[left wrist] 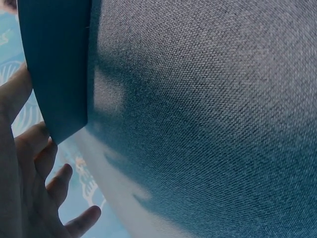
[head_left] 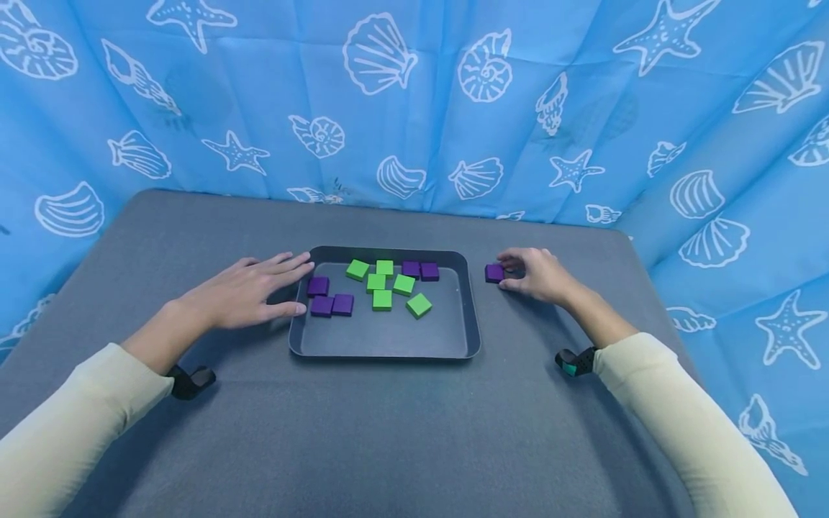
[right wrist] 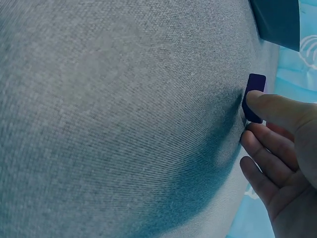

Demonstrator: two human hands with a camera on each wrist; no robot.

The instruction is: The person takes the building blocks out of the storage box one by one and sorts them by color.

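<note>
Right hand (head_left: 542,276) seemingly pinches a purple block (head_left: 494,273) its thumb (right wrist: 278,110) partly hides.

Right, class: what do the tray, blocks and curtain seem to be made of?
Tray: probably coated metal, smooth and dark, with thin walls.
Blocks: painted wood or plastic, flat-coloured; no grain shows, so it stays open.
Curtain: likely thin polyester or plastic, smooth, judging by its loose folds.
</note>
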